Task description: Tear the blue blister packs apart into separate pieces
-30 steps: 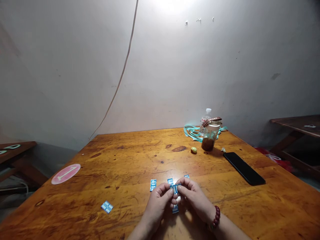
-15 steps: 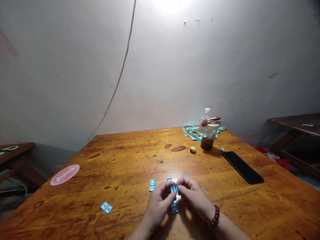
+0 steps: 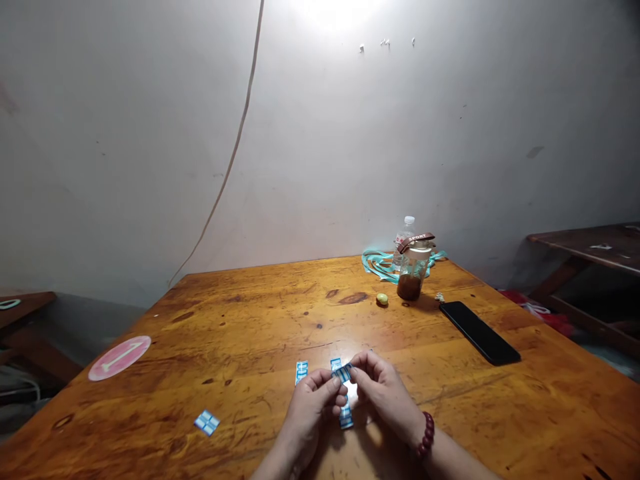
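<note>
Pinched between the fingertips of both hands is a small blue-and-white patterned piece (image 3: 343,373), held a little above the wooden table (image 3: 240,347). My left hand (image 3: 313,407) grips its left side, thumb on top. At its right end, my right hand (image 3: 383,383) closes thumb and finger on it; a dark red bead bracelet (image 3: 427,435) circles that wrist. Beyond the hands lie a blue-and-white piece (image 3: 301,371) and another one (image 3: 335,363), partly covered. Below the held piece, a further patterned piece (image 3: 346,420) shows between the hands. Off to the left rests a square blue-and-white piece (image 3: 207,423).
A black phone (image 3: 480,332) lies at the right. Toward the back stand a drink cup with brown liquid (image 3: 410,287) and a clear bottle (image 3: 409,227), beside a turquoise ribbon (image 3: 375,263). A small yellow-green object (image 3: 382,299) sits nearby. A pink oval sticker (image 3: 120,358) marks the left edge.
The held piece has tilted, its right end now higher, and the fingers have shifted on it. My view has turned slightly, so the table's things appear a little farther left.
</note>
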Available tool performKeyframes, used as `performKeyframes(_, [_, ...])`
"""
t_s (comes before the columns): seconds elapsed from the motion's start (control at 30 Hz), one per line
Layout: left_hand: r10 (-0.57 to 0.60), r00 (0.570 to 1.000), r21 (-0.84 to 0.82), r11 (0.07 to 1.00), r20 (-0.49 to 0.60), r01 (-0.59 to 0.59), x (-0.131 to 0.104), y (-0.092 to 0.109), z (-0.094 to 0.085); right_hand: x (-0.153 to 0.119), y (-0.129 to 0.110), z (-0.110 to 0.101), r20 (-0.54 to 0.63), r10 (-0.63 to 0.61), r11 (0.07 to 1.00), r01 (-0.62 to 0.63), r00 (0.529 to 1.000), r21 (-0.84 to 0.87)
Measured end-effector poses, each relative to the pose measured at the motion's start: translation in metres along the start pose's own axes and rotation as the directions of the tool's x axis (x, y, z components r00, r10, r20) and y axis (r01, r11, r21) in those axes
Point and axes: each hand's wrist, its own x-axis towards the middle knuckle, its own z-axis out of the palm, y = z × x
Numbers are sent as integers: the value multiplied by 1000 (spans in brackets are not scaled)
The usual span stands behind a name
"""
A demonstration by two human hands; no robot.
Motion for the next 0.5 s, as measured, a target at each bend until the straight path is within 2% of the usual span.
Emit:
performKeyframes(0.2, [11, 998, 5, 1000, 70, -11, -2, -4, 3, 0, -1, 1, -10, 10, 1000, -10, 1000, -20])
performKeyframes(0.37, [-36, 999, -76, 996, 24, 38, 1, -8, 1, 0, -1, -1, 3, -8, 1000, 8, 1000, -24])
performKeyframes(0.5, [-100, 995, -146, 985, -14, 97, 1, -7, 1, -1, -2, 0, -30, -40, 999, 39, 999, -37])
